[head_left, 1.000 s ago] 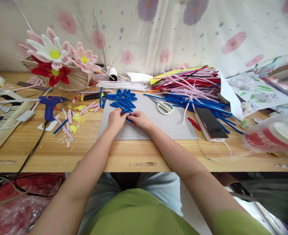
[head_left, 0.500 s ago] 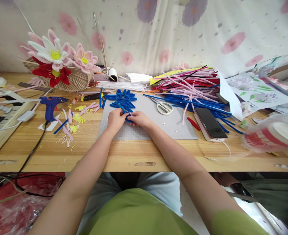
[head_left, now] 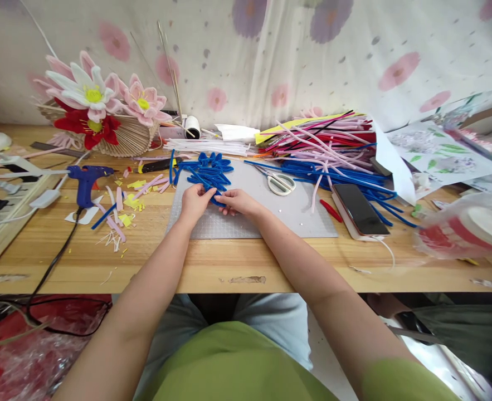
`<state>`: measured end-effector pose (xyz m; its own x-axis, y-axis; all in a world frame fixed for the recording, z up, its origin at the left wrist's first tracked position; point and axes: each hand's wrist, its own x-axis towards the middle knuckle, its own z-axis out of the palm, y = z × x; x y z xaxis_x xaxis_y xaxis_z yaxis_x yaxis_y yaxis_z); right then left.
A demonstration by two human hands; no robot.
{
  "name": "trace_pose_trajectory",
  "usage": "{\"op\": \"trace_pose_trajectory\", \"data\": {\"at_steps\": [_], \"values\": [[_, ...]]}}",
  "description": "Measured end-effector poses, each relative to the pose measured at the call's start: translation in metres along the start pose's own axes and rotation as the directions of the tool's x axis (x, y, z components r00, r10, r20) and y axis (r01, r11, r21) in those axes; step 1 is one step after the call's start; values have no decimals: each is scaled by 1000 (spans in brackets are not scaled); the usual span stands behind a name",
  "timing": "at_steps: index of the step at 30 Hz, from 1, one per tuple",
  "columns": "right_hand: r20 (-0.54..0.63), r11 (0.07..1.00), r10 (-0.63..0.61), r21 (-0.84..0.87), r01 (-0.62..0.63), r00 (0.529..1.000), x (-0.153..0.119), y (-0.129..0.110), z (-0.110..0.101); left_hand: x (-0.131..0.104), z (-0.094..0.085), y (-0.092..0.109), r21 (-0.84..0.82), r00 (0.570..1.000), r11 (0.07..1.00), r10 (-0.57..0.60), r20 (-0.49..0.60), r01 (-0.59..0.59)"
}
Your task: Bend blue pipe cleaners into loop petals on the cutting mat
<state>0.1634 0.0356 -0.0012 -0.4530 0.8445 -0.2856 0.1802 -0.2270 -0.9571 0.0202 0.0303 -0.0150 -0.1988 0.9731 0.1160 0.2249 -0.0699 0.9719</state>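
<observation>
Both hands meet over the left part of a grey cutting mat (head_left: 246, 225), pinching a short blue pipe cleaner (head_left: 218, 201) between them. My left hand (head_left: 196, 201) is closed with thumb and finger on its left end. My right hand (head_left: 238, 201) grips the other side, fingers curled underneath. Fingers cover much of the piece, so its full shape is hidden. Just beyond the fingertips lies a pile of bent blue pipe cleaner pieces (head_left: 210, 172), some looped like petals. Scissors (head_left: 281, 184) with white handles rest farther right on the mat.
A blue glue gun (head_left: 86, 182) stands at left among yellow and pink scraps (head_left: 132, 203). Pipe cleaner flowers (head_left: 93, 94) sit behind it. Bundled pipe cleaners (head_left: 321, 136) lie at the back right, near a phone (head_left: 360, 210) and a bagged cup (head_left: 465, 228). Someone's arm shows lower right.
My fingers have shifted slightly on the blue pipe cleaner, the left thumb now stretched more toward the right hand. Everything else stays in place.
</observation>
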Motion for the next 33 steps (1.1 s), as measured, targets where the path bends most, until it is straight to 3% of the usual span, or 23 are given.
{"op": "trace_pose_trajectory", "data": {"at_steps": [4,11,14,16,17,19,20,22,23,25,27,31,32,33], "values": [[80,999,34,37,-37,996,-1,0,-5,-2,1,4,-226,991,965,-131,25,133],[2,1000,26,-16,-26,1000,1,2,-7,-3,-1,7,-178,978,964,-182,103,198],[-87,994,-16,-111,6,996,-4,-1,-16,3,-13,12,-149,982,974,-179,-60,168],[-26,985,-50,-168,45,998,-8,-3,-24,7,-23,16,-156,971,982,-133,-200,103],[32,981,-50,-187,55,998,-11,-5,-28,8,-27,17,-140,977,987,-100,-186,74],[120,972,-36,-228,63,992,-15,-6,-34,6,-30,17,-85,996,994,-69,48,73],[125,965,-43,-250,73,991,-16,-7,-36,3,-30,17,-48,974,995,-73,212,85],[38,957,-117,-262,123,992,-15,-7,-39,-4,-25,16,24,866,993,-113,487,116],[-38,955,-179,-245,164,983,-13,-6,-39,-7,-22,16,35,819,991,-129,559,132],[-183,948,-293,-182,260,939,-9,-4,-39,-14,-15,16,13,773,982,-155,615,187],[-252,930,-366,-141,340,896,-5,-3,-38,-17,-11,17,-45,767,963,-184,614,267],[-226,907,-412,-197,373,883,-4,1,-39,-15,-17,21,-92,679,898,-254,688,430],[-197,909,-403,-203,365,894,-5,1,-41,-13,-20,22,-95,670,894,-253,698,437],[-158,914,-386,-199,353,909,-7,2,-43,-11,-23,22,-97,689,899,-254,679,427]]}}
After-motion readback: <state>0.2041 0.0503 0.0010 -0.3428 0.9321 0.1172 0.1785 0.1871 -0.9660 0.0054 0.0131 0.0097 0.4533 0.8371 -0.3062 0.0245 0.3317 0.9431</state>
